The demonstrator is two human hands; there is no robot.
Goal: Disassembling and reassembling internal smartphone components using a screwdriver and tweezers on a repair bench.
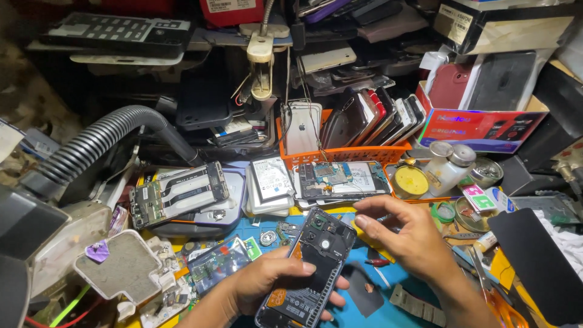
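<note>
Looking down onto a crowded repair bench, from left to right: grey corrugated hose (pixel 103 138) curving in from the left edge, then an opened phone chassis (pixel 178 194) lying flat behind a pale dusty pad (pixel 119 265). Centre front, left hand (pixel 271 280) wrapped around the lower left edge of an open-backed phone (pixel 311 269), fingers closed on it, thumb across the exposed battery area. Phone held just above the blue mat (pixel 376 300), long axis running from lower left to upper right, camera end pointing up and away toward the orange basket (pixel 343 155) of upright handsets. Right hand (pixel 408 237) hovering just beside the phone's upper right corner, fingers curled and pinched together, apparently holding nothing. Further right, white bottles (pixel 446 167), tape rolls, and orange-handled scissors (pixel 501 307) near the bottom edge.
</note>
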